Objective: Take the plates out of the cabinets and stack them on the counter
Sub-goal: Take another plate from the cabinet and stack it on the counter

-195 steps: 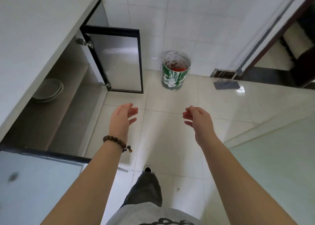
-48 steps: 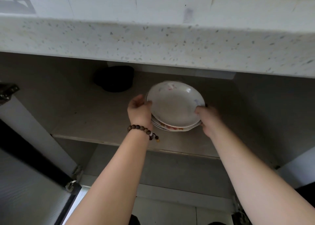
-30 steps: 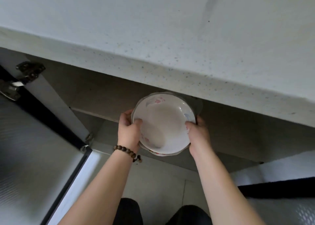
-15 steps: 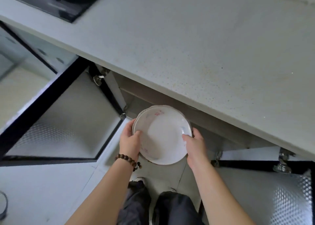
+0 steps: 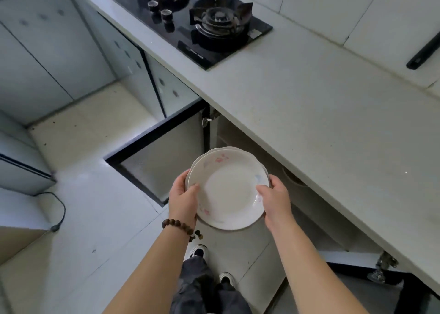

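Beside the counter [image 5: 309, 113], both hands, left [image 5: 182, 200] and right [image 5: 276, 200], grip a plate stack [image 5: 228, 190]

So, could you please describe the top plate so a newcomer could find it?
Below the pale speckled counter, both hands hold a small stack. The white scalloped plate on top carries faint pink and blue flowers, unlike the mostly hidden plates beneath.

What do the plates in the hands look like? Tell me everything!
The plates are a small stack, white and glossy like ceramic, with wavy rims. The top one has faint pink and blue flower marks. At least one more rim peeks out underneath. They are held nearly level in the air, in front of the open cabinet and below the counter edge. The left hand and right hand grip opposite sides, thumbs on the top rim.
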### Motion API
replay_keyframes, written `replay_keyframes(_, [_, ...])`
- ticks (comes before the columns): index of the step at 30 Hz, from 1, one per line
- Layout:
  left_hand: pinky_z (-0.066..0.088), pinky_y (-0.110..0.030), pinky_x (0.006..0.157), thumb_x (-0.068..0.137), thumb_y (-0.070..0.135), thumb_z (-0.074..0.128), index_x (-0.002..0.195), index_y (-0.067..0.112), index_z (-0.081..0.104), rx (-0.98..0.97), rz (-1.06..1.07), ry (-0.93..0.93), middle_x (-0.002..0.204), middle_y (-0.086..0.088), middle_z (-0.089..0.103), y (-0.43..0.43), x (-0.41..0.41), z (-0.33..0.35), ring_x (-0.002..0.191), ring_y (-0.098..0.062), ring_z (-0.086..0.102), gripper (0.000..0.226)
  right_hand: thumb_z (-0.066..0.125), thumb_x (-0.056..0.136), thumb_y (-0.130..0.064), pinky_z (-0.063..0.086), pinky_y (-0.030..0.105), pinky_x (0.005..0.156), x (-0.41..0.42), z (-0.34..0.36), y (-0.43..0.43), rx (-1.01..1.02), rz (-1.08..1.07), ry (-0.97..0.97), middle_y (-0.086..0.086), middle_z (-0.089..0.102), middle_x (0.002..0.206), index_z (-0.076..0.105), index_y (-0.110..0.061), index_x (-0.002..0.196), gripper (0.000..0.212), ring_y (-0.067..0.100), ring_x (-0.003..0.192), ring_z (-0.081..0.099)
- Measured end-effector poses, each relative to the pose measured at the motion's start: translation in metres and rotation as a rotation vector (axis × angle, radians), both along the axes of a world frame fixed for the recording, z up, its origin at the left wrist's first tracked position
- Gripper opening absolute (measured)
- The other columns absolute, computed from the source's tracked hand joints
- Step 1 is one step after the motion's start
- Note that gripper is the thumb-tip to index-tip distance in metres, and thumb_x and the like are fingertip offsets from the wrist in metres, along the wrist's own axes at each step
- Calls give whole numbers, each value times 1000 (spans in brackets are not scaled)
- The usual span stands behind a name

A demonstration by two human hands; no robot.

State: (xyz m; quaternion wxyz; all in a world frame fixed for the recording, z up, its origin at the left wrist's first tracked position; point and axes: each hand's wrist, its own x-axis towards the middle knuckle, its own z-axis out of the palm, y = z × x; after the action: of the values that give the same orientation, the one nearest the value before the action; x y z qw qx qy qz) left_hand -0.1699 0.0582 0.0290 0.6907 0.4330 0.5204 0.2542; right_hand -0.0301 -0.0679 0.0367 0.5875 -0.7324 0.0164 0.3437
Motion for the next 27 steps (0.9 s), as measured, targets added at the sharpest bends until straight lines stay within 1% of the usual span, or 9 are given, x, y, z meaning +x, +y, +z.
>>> replay_keyframes(3, [55,-29,71,85,1,52,110,29,65,6,110,-18,106,3,70,7,-24,18,97,-17,67,40,53,79,-3,57,31,63,-13,19,21,50,92,-17,0,72,91,67,-26,93,31,22,88,68])
replay_keyframes(5, [58,-35,75,83,1,52,112,28,65,23,172,-18,107,2,70,14,-42,30,97,-20,67,41,53,80,-4,57,28,60,-24,29,38,83,160,-26,-4,72,86,67,-29,90,31,20,86,69])
replay_keyframes(10, [58,-49,82,78,-2,50,109,24,67,71,363,-8,104,-4,71,34,-98,57,97,-29,67,43,53,79,-4,61,42,72,-63,49,90,130,362,-18,-3,72,85,68,-33,87,34,21,85,69])
replay_keyframes(15, [59,-39,74,80,0,53,93,30,69,100,552,-27,97,-3,73,56,-154,72,90,-26,69,37,50,76,3,55,33,59,-109,65,149,176,524,-1,9,69,83,66,-21,84,30,24,73,65])
replay_keyframes(18, [59,-36,71,75,3,59,92,29,71,100,658,-52,93,-3,74,74,-185,75,85,-23,70,33,49,77,2,52,31,55,-138,68,183,162,613,13,8,68,85,65,-22,86,31,26,74,65])
replay_keyframes(21, [59,-38,75,79,0,57,105,20,68,110,730,-67,98,-6,73,96,-214,71,87,-24,70,35,50,77,2,53,28,51,-167,70,216,167,673,36,5,69,83,66,-24,88,32,23,73,65])
replay_keyframes(23, [58,-33,69,84,-3,53,113,15,66,113,768,-68,99,-4,73,116,-233,67,83,-19,70,36,49,78,5,53,27,51,-185,69,241,165,696,30,8,67,84,66,-20,90,32,23,71,64])
replay_keyframes(25, [56,-26,61,85,-4,52,114,13,65,111,808,-80,94,-1,72,139,-251,64,74,-12,71,36,49,78,4,53,31,58,-203,68,269,160,726,26,10,68,88,66,-16,96,32,24,74,64])
replay_keyframes(27, [57,-25,60,86,-4,51,116,12,64,103,829,-86,96,-2,72,163,-269,62,74,-13,70,36,49,79,3,52,32,60,-221,66,296,150,746,20,9,68,89,66,-16,97,32,25,75,63])
